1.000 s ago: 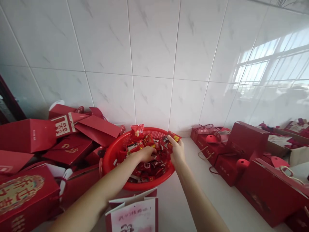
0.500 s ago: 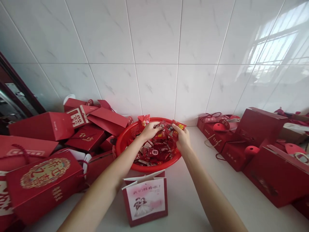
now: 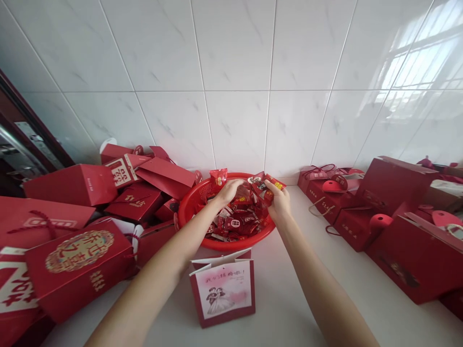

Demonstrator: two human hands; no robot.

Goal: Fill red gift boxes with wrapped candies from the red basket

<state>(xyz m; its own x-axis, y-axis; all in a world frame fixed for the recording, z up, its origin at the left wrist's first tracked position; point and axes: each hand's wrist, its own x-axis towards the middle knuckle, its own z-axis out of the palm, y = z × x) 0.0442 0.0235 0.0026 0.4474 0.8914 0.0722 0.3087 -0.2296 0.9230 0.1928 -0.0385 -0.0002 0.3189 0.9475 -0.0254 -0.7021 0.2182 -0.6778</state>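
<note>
My right hand (image 3: pixel 279 201) is closed around several red candy packets (image 3: pixel 258 187), holding them over the right side of a red plastic basket (image 3: pixel 191 205). Across from it, my left hand (image 3: pixel 230 191) hovers above the basket with fingers stretched out and a little curved; I see nothing held in it. Below both hands, the basket is filled with red wrapped candies (image 3: pixel 235 223). One packet (image 3: pixel 218 177) rests on the back rim. In front of the basket stands a small red gift box (image 3: pixel 226 294), its top open and a bride-and-groom picture on its face.
Red gift boxes (image 3: pixel 79 260) are piled at the left. More red boxes (image 3: pixel 408 255) with cord handles line the right side of the white tabletop (image 3: pixel 304 308). A tiled wall (image 3: pixel 235 130) rises directly behind the basket.
My right hand has lifted slightly with the packets. My left hand has come away from the packets it was touching. The view has shifted a little.
</note>
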